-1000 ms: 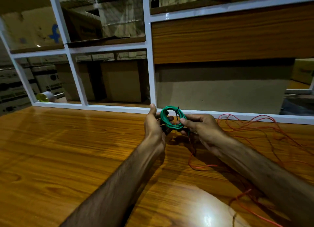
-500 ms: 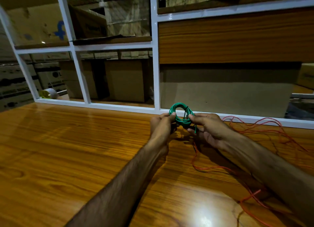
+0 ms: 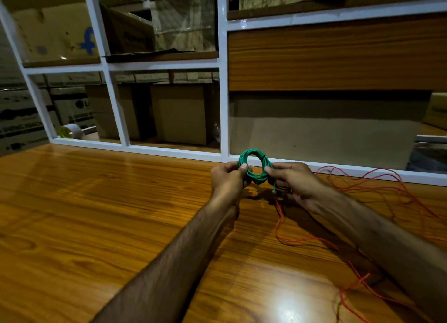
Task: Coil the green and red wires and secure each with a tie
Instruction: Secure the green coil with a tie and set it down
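I see the green wire (image 3: 254,167) wound into a small coil, held upright above the far edge of the wooden table (image 3: 96,201), close to the white frame (image 3: 223,80) of the glass partition. A dark tie (image 3: 262,157) wraps the strands at the coil's upper right. A short green tail hangs from the bottom of the coil toward the table.

The left hand (image 3: 228,178) pinches the left side of the coil, thumb and fingers curled onto the strands. The right hand (image 3: 294,183) grips the right side the same way, its fingertips pressed against the loop. Both hands are clamped on the coil, one on each side, with the open ring standing between them.

The red wire (image 3: 377,189) lies loose and uncoiled on the table to the right, in wide tangled loops. One strand runs under the right forearm and on toward the near right corner.

Behind the glass, I can make out cardboard boxes (image 3: 179,114) stacked on shelves, and a roll of tape (image 3: 70,131) lying at the far left, just past the frame's bottom rail. A bright reflection sits on the table near the bottom.
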{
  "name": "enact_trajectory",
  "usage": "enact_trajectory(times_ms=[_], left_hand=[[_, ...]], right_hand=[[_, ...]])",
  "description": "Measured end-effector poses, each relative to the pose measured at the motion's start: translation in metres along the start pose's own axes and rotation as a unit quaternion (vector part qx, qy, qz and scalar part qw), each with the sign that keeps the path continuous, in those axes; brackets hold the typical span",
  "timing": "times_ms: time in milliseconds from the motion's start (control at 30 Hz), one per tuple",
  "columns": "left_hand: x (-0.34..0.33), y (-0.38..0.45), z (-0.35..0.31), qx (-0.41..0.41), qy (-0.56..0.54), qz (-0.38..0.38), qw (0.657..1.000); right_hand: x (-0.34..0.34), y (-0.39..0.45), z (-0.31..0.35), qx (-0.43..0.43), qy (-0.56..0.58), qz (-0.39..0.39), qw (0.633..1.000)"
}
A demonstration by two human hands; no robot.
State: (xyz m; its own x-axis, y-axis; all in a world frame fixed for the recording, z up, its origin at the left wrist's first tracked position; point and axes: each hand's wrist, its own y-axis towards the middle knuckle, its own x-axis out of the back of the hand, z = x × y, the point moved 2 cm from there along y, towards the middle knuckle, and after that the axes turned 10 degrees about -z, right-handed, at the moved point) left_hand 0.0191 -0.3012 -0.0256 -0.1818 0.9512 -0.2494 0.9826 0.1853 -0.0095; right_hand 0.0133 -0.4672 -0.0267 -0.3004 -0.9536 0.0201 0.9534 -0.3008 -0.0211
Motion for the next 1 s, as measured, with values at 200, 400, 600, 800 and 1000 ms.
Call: enact_trajectory(times_ms=[200, 400, 600, 800, 1000], left_hand=[[0.002, 0.004, 0.001, 0.010, 0.014, -0.023, 1.000], [0.007, 0.014, 0.008, 0.052, 0.008, -0.027, 0.998], [0.011, 0.024, 0.013, 0.041, -0.002, -0.071, 0.997], [0.013, 0.032, 0.019, 0.018, 0.002, -0.072, 0.997], [0.013, 0.033, 0.022, 0.005, 0.008, -0.070, 0.997]], right_hand=[[-0.005, 0.008, 0.010, 0.014, -0.046, -0.003, 0.999], [-0.008, 0.044, 0.010, -0.038, -0.080, -0.004, 0.996], [-0.021, 0.090, 0.001, -0.146, -0.120, 0.003, 0.982], [-0.032, 0.119, -0.003, -0.145, -0.277, -0.004, 0.950], [-0.037, 0.125, 0.015, 0.014, -0.451, -0.093, 0.887]])
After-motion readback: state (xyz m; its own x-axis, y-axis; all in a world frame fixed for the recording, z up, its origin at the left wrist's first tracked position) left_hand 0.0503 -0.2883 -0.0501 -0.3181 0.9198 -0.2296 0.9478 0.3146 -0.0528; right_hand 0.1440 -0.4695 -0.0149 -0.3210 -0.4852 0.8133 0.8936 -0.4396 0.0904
